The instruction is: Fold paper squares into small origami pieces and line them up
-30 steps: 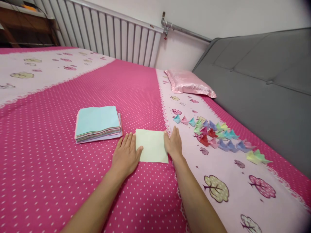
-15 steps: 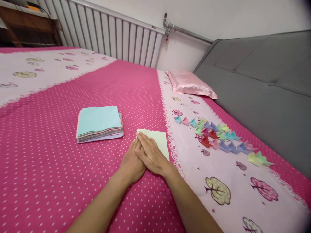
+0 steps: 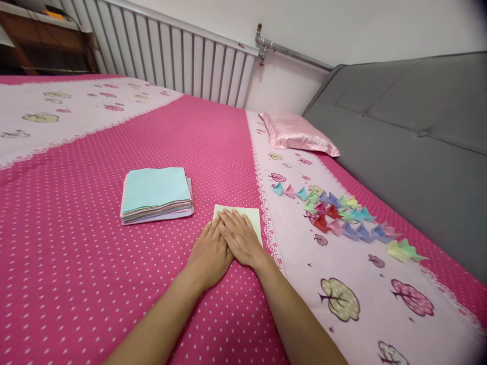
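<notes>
1. Your left hand (image 3: 210, 253) is palm down, fingers straight and close together, at the left part of the pale green sheet (image 3: 254, 218). Doesn't look like it's gripping anything.
2. Your right hand (image 3: 241, 239) is flat too, fingers out, angled in so it meets and seems to lap over the left one's fingers. Can't tell what's under the palms, but no pinch shows.
3. So the sheet is right under your hands, with its far edge and right side peeking out, on the polka-dot bedspread (image 3: 228, 324).
4. Step in hand, I'd say: pressing or smoothing that sheet flat.
5. Next move, imo, calls for light, even pressure, with one hand anchoring while the other slides. Bedding's soft, so the paper could skid or dent.
6. The paper stack (image 3: 157, 188), blue sheet on top, sits ahead and left of your left hand, not touching it. The little folded paper shapes (image 3: 334, 212) are well off to your right hand's right, out of elbow range I reckon.
</notes>
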`<state>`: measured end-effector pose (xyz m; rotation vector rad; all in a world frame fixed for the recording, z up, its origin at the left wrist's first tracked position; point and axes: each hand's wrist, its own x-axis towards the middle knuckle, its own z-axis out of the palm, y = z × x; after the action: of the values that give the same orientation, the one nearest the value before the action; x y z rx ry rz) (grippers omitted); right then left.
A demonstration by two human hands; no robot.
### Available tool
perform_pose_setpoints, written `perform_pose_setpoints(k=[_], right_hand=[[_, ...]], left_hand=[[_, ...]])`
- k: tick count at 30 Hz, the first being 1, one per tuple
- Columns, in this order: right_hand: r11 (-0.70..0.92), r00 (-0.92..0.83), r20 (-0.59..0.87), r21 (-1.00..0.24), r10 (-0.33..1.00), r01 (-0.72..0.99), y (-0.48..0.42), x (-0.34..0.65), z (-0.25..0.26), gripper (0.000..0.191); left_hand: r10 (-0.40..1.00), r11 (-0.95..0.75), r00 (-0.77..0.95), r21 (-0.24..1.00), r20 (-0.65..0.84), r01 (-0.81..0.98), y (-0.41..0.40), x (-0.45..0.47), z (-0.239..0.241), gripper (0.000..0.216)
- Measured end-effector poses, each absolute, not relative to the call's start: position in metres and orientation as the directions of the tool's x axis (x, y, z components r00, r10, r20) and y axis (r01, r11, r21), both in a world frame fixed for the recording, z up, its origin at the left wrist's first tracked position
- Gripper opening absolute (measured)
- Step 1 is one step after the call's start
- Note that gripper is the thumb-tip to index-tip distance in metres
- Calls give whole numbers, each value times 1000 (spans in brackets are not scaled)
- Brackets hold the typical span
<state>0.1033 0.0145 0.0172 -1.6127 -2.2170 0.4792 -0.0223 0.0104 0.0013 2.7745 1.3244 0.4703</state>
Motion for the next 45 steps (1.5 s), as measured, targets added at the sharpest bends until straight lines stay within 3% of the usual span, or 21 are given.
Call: perform_pose_setpoints(k=[21, 34, 45], right_hand=[[18, -1, 47, -367, 999, 930, 19, 106, 8, 64], [-178, 202, 48, -302, 978, 936, 22, 111, 1, 64], [-199, 228, 59, -317, 972, 928, 22, 110, 2, 62]], left_hand=[[818, -574, 556, 167, 146, 801, 9, -22, 5, 59], [815, -576, 545, 172, 200, 799, 9, -24, -1, 60], [821, -570, 550, 175, 154, 802, 9, -24, 4, 62]])
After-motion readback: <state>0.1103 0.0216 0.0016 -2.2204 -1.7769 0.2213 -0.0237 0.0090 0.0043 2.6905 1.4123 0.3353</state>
